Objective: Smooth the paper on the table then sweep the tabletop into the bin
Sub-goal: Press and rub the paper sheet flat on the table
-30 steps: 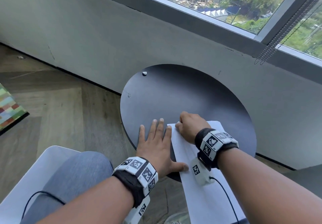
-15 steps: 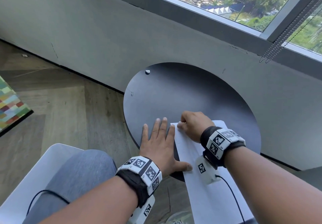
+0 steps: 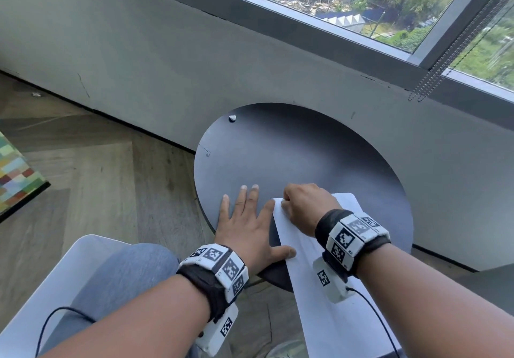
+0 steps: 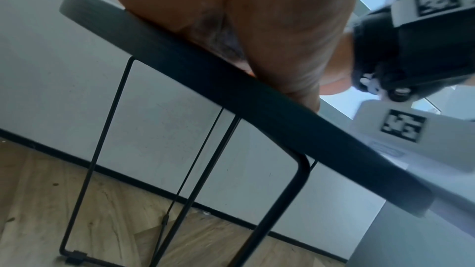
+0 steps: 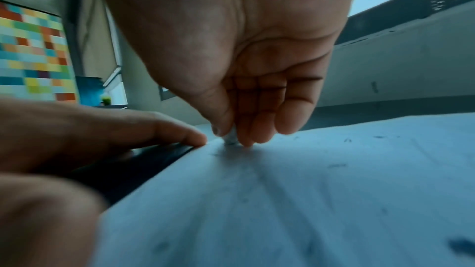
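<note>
A white paper sheet [image 3: 299,242] lies on the round black table [image 3: 306,148] and hangs over its near edge. My right hand [image 3: 303,204] sits curled on the sheet's far left corner. In the right wrist view its thumb and fingertips [image 5: 246,135] pinch a small pale piece [image 5: 229,140] down against the paper [image 5: 308,190]. My left hand [image 3: 247,218] lies flat on the tabletop just left of the sheet, fingers straight, thumb tip on the paper's edge. The left wrist view shows only its palm [image 4: 231,17] on the table's rim [image 4: 231,92]. A tiny white crumb [image 3: 232,118] rests at the table's far left edge.
The table stands against a grey wall [image 3: 167,65] under a window. Wooden floor [image 3: 111,176] lies to the left, with a multicoloured block [image 3: 16,179] at the far left. A white chair seat [image 3: 55,288] and my knee are in front. Thin black metal legs [image 4: 102,129] carry the table.
Both hands stay where they were on the table and the paper. Only the head view has shifted a little.
</note>
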The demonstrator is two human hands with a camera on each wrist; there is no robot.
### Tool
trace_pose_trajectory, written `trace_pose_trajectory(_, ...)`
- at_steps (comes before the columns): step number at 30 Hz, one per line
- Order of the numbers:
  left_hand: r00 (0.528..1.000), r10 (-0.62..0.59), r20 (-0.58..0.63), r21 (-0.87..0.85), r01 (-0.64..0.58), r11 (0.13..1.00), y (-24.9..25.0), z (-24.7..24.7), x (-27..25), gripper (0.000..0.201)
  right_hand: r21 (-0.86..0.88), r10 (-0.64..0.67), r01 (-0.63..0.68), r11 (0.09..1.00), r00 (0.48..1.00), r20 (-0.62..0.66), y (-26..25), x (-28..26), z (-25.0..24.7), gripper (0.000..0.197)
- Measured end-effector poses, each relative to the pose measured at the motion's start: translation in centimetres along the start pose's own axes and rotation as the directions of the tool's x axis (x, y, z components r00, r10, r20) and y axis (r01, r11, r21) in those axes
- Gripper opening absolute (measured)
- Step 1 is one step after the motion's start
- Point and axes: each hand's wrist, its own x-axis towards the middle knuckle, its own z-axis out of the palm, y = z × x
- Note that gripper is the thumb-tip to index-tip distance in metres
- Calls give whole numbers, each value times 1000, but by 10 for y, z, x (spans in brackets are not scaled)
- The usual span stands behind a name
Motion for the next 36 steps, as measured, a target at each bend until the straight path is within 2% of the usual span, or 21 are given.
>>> trace_pose_trajectory(6, 1000, 6, -23, -28, -7, 1000, 0, 0, 1, 106, 38, -132, 131, 991, 991, 21, -18, -24, 4, 17)
trace_pose_trajectory(11, 1000, 0, -26, -14, 0, 1000, -1, 3, 2, 108, 15, 61, -62, 998, 998, 30, 1, 5, -3, 24)
trace_pose_trajectory(13, 1000, -4, -20, -15, 4, 1000, -1, 3, 2, 111, 34, 134, -134, 990, 991, 28, 6, 17, -11, 22)
trace_pose_trajectory(15, 1000, -6, -19, -14, 5, 1000, -1, 2, 1, 111, 34, 150, -151, 988, 988, 25, 8, 22, -14, 17)
trace_pose_trajectory(17, 1000, -6, -24, -8, 6, 1000, -1, 1, 1, 110, 8, 110, -110, 994, 994, 7, 7, 17, -11, 17)
trace_pose_trajectory(20, 1000, -6, -23, 0, 6, 1000, -1, 0, 1, 109, -64, -42, 40, 997, 999, -18, 1, -7, -2, 16)
trace_pose_trajectory(23, 1000, -2, -11, 13, 2, 1000, -1, 1, 0, 108, -130, -177, 178, 975, 984, 23, -8, -35, 4, 18)
trace_pose_trajectory(26, 1000, 1, -5, 21, -1, 1000, -1, 1, 0, 108, -122, -224, 231, 965, 972, 69, -11, -41, 5, 17)
trace_pose_trajectory(28, 1000, -4, -4, 17, 4, 1000, -1, 1, 0, 109, -90, -182, 188, 978, 981, 69, -5, -30, 5, 18)
trace_pose_trajectory(33, 1000, -4, -5, 13, 4, 1000, 1, 1, 1, 110, -49, 47, -47, 998, 999, -14, 18, 13, -4, 17)
trace_pose_trajectory(36, 1000, -10, -7, 12, 10, 1000, 0, 1, 0, 110, -57, 82, -83, 995, 996, -25, 20, 20, -5, 12)
